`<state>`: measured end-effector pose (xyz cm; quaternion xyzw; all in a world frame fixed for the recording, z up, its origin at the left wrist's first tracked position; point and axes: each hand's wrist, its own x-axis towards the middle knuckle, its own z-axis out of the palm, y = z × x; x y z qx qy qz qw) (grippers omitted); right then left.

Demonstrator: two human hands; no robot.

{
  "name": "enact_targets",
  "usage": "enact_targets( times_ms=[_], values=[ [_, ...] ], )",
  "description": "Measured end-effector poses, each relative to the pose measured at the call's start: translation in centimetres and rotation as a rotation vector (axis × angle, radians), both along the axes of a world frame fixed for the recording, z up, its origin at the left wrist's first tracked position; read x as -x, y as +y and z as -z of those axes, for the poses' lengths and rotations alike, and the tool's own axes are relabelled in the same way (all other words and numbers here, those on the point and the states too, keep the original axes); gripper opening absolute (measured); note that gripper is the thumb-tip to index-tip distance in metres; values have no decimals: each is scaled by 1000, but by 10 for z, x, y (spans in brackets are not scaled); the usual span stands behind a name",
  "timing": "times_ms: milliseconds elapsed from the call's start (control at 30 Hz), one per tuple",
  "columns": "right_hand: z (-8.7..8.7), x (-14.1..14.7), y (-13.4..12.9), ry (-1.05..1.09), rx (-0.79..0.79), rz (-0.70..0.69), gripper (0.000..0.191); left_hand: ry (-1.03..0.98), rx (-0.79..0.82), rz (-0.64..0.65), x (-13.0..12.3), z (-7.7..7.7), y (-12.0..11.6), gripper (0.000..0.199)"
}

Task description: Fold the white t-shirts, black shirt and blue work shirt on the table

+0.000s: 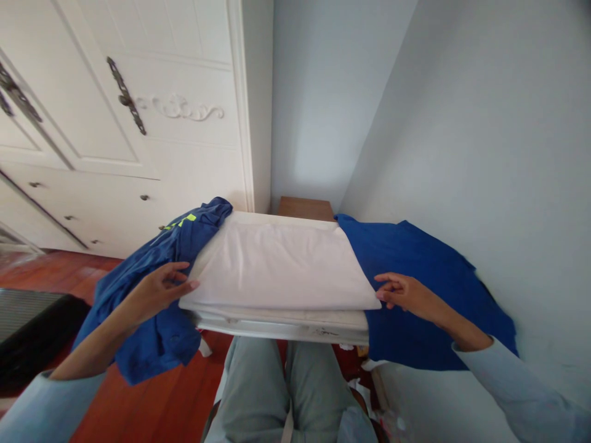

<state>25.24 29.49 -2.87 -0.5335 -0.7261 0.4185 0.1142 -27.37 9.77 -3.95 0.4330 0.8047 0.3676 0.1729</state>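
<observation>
A pale pinkish-white cloth (pixel 286 264) lies folded across a narrow white table (pixel 295 329), its near edge along the table's front. My left hand (pixel 164 286) is at the cloth's near left corner, fingers apart, over a crumpled blue garment (pixel 161 326) with yellow-green marks that hangs off the left end. At the near right corner, my right hand (pixel 399 292) has its thumb and fingers closed by the cloth's tip. Beneath that hand, a smooth blue cloth (pixel 425 332) drapes off the right end.
A white wardrobe (pixel 194 154) stands behind at the left. Grey walls (pixel 484 154) rise behind and to the right, with a brown box-like piece (pixel 305 208) behind the table. My legs are under the table's front edge, above a red-brown floor (pixel 152 406).
</observation>
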Motion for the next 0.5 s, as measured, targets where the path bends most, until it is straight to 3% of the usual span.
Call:
enact_targets(
  times_ms=[100, 200, 367, 500],
  values=[
    [-5, 20, 6, 16, -242, -29, 66, 85, -84, 111, -21, -23, 24, 83],
    [-10, 64, 15, 39, -425, -184, 61, 268, -165, 318, -45, -28, 66, 80],
    [-5, 176, 47, 49, -674, -515, 64, 662, -46, 596, -65, 3, 151, 80],
    [14, 256, 76, -134, -737, -516, 65, 789, 101, 580, -61, 28, 195, 72]
  ],
)
